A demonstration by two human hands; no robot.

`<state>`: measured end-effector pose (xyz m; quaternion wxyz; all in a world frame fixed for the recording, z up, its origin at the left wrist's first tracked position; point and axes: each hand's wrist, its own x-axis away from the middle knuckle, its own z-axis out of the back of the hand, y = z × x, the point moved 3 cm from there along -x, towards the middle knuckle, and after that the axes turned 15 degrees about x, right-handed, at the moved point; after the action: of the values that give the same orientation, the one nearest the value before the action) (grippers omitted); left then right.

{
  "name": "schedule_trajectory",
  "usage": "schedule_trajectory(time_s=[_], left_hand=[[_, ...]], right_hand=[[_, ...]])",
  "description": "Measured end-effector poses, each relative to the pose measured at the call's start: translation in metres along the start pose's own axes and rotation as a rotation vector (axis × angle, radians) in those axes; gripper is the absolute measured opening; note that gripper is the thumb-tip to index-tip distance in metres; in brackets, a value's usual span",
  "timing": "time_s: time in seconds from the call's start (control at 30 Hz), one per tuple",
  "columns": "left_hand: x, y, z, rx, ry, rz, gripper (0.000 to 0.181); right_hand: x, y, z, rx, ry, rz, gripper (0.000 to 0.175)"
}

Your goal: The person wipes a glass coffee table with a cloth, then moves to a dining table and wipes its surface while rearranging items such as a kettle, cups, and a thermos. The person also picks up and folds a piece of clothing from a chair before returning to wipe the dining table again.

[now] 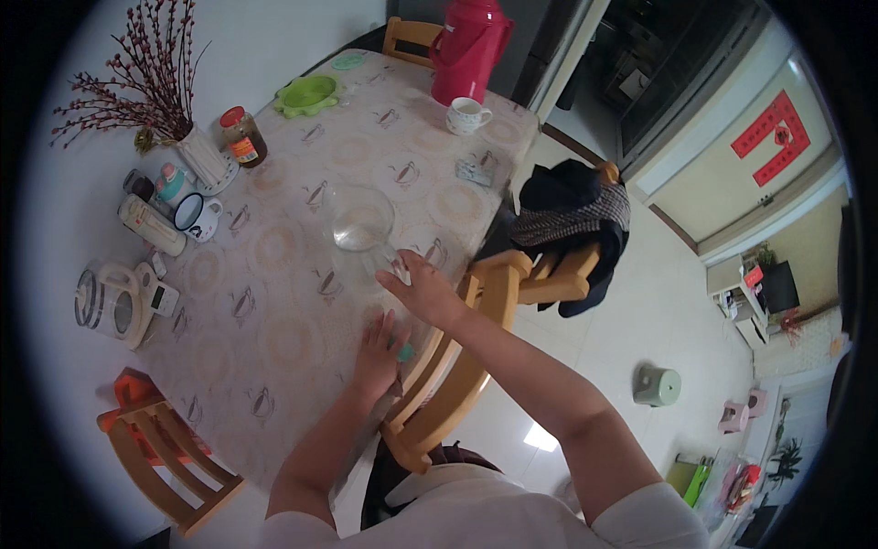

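My right hand (425,291) grips the handle of a clear glass pitcher (362,230) near the right side of the table. The pitcher is see-through, so its outline and contents are hard to make out. Closer to me, my left hand (379,353) lies low over the tabletop, fingers stretched forward. A small teal object (406,353) shows beside its thumb. Most of that object is covered, and whether the hand grips it is unclear. Beneath both hands is a table (295,336) with a patterned cover.
Along the wall stand an electric kettle (113,309), an enamel mug (197,216), a red-lidded jar (243,137) and a vase (206,158) of branches. Farther off are a green dish (307,95), a white cup (466,117) and a red thermos flask (468,55). Wooden chairs (473,357) border the table.
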<state>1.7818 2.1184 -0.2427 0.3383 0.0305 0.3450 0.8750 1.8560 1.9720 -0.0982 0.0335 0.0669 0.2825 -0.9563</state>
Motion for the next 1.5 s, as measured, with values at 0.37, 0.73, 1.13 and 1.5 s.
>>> schedule_trajectory(time_s=[0.37, 0.73, 1.13, 1.5], left_hand=[[0.018, 0.017, 0.03, 0.07, -0.281, -0.05, 0.063], [-0.145, -0.005, -0.012, 0.012, -0.011, -0.023, 0.066], [-0.131, -0.102, 0.06, -0.379, 0.668, 0.867, 0.054], [-0.173, -0.262, 0.155, -0.566, 0.808, 0.883, 0.051]], right_hand=[[-0.046, 0.019, -0.011, -0.632, -0.676, -0.222, 0.032], [-0.166, 0.081, 0.04, -0.646, -0.607, -0.093, 0.03], [-0.288, 0.169, 0.033, -0.636, -0.605, -0.083, 0.029], [-0.309, 0.188, 0.037, -0.548, -0.59, -0.058, 0.024]])
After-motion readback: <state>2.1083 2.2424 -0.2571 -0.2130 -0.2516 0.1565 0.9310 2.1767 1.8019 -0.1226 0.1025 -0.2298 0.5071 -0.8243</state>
